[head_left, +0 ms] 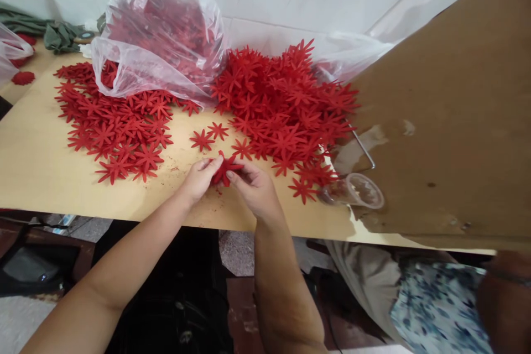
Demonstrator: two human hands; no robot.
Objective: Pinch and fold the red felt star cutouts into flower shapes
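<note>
Near the table's front edge, my left hand [202, 177] pinches one side of a red flower-shaped piece [224, 171]. My right hand [254, 185] holds the other side, thumb on top and fingers curled beneath. Three loose red flowers [202, 140] lie just beyond my hands. A large heap of red flowers [282, 99] rises behind and to the right. Another flatter pile [120, 127] spreads over the left side. Small red scraps dot the wood around my hands.
A clear plastic bag [161, 33] full of red pieces stands at the back. To the right are a clear plastic cup [360, 191] on its side, a metal rod [364, 149] and a large brown board [452, 110]. Another person's patterned clothing [435, 304] shows at the lower right.
</note>
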